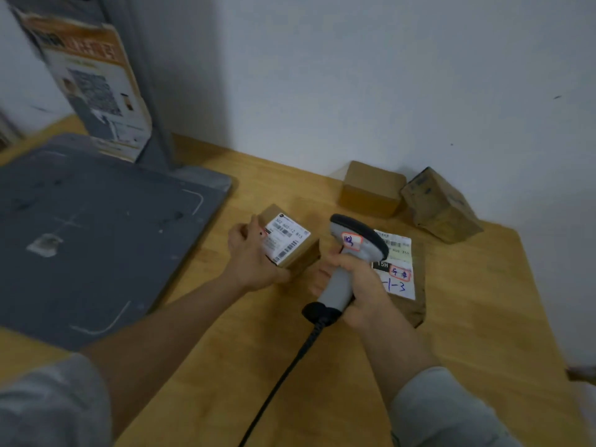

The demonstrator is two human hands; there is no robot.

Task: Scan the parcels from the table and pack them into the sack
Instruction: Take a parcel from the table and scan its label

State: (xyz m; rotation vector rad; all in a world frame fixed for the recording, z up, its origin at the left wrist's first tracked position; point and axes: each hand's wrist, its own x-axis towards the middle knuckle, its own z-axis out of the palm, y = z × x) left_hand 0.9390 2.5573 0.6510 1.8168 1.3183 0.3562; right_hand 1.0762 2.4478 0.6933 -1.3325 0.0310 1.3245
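One small box (292, 245), one flat packet (417, 309) and two plain boxes (371, 188) (442, 204) make four parcels. There is one table (483, 317), one scanner (338, 283) and one grey platform (96, 237). Two hands show: left hand (250, 262), right hand (362, 285).

Wooden tabletop (477, 317), with a grey flat platform (96, 237) on its left part. Right of the platform, against the wall, a plain cardboard box (372, 188), then a scuffed cardboard box (442, 204) beyond it. Right of the platform, farther from the wall, a flat brown parcel (401, 282) with a white label.
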